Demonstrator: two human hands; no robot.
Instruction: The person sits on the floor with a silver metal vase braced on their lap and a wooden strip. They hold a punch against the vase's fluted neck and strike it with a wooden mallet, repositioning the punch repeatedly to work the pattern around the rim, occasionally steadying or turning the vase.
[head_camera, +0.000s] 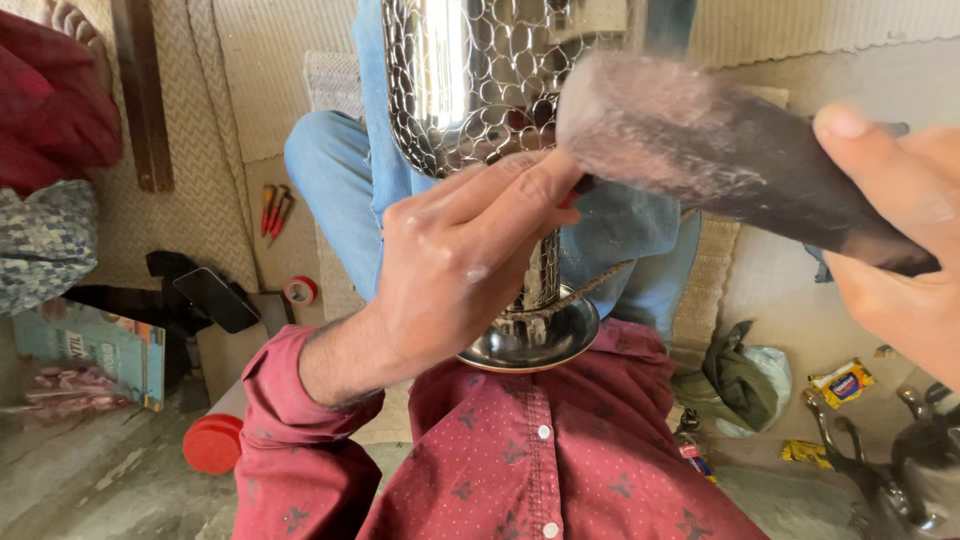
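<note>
The left hand pinches a small red-tipped tool against the shiny scale-patterned metal vessel standing on the lap, while the right hand closes round a blurred dark mallet; scales cover most of the body in view.

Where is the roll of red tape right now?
In the head view the roll of red tape lies on the floor at the left, just below the red-handled screwdrivers, beside the dark phone and left of the person's blue-jeaned knee.
</note>
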